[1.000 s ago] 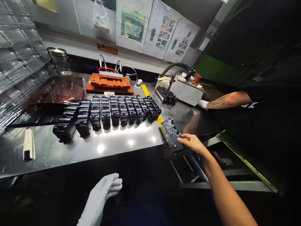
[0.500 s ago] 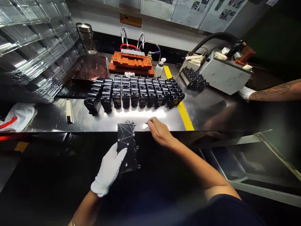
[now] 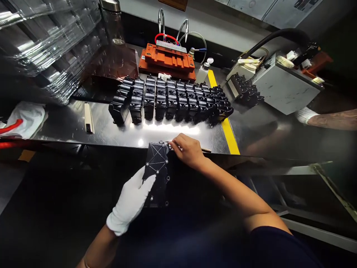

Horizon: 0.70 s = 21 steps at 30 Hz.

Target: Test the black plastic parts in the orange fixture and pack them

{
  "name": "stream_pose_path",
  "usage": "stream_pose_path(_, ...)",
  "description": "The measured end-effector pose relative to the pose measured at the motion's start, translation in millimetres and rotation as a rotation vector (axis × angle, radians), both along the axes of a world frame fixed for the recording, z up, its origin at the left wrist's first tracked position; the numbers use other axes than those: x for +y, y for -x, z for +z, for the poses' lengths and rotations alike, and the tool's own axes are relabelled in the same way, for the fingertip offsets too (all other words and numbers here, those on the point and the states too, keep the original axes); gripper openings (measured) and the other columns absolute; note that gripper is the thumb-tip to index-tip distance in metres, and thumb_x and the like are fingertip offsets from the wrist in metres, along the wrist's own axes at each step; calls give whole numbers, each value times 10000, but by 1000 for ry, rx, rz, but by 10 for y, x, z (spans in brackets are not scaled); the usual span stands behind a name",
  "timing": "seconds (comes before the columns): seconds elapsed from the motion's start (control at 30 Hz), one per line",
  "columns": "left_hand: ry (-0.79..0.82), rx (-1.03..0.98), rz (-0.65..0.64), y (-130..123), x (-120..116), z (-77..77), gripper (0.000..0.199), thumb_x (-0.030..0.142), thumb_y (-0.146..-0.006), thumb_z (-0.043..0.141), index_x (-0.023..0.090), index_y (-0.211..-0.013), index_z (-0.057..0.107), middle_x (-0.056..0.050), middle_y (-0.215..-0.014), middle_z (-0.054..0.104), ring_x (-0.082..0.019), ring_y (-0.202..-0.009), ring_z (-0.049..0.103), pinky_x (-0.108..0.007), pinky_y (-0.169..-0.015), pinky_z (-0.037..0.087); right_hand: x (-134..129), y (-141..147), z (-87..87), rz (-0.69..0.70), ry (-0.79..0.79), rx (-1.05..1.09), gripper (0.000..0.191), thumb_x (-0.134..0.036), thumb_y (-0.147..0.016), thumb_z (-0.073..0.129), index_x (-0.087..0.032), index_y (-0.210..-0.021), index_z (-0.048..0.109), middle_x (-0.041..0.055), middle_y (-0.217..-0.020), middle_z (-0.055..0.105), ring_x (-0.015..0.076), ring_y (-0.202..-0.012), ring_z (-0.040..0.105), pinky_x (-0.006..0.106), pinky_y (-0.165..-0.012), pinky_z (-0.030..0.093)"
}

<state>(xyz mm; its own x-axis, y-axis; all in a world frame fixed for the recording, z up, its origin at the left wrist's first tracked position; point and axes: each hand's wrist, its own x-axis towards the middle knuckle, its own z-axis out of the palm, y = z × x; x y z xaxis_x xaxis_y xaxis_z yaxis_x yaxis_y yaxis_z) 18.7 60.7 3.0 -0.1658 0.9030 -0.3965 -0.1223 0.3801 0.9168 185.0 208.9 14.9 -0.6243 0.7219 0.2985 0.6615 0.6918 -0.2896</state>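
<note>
My left hand (image 3: 132, 199), in a white glove, grips a flat black plastic housing (image 3: 157, 154) by its lower left side, thumb across its face. X-shaped ribs and small round studs mark that face, and lugs stick out along the right edge. My bare right hand (image 3: 190, 150) is closed in a pinch at the housing's upper right corner. It holds a thin blade-like tool (image 3: 206, 150), whose end shows behind the hand; the tip lies at the corner lug. Beyond both hands, rows of black plastic housings (image 3: 173, 100) stand upright on the metal bench (image 3: 125, 136).
An orange fixture (image 3: 169, 61) stands behind the rows, beside a small bottle (image 3: 203, 72). Clear plastic trays (image 3: 55, 52) are stacked at left, near a cream-coloured strip (image 3: 88, 117). Right of the yellow tape (image 3: 231, 137) are a grey box (image 3: 287, 83) and another person's gloved hand (image 3: 305, 114).
My right hand has brought the tool left to the housing's upper corner, from a short gap away. The left hand keeps its grip. The whole view has tilted and shifted.
</note>
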Motion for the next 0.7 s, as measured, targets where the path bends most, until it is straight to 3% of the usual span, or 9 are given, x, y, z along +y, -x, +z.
stream_pose_path(0.17,11,-33,4,10,-2,9,514,440,-790,630,212,-1250,604,-67,-1221,659,-257,-1134,607,-375,-1000,461,47,9,55,70,-20,-13,292,-330,-954,467,-185,-733,591,36,-723,613,134,-654,536,252,-567,313)
stream_pose_path(0.33,38,-42,-17,18,-1,20,491,445,-789,634,233,-1232,620,-41,-1129,701,-229,-1017,658,-321,-898,520,98,14,95,127,-18,-25,290,-328,-948,478,-183,-735,611,34,-723,616,130,-649,536,247,-569,312)
stream_pose_path(0.47,43,-22,-25,20,0,30,497,460,-790,631,217,-1224,626,-36,-1083,716,-225,-998,657,-299,-869,527,104,0,92,58,-38,-22,286,-318,-937,492,-176,-714,604,38,-712,614,131,-636,525,253,-563,313)
stream_pose_path(0.7,60,-48,-38,17,10,58,526,473,-788,633,200,-1237,611,-39,-1075,717,-230,-983,661,-301,-857,523,-139,-156,78,111,25,140,246,-300,-924,526,-171,-729,600,16,-660,605,108,-585,530,231,-544,360)
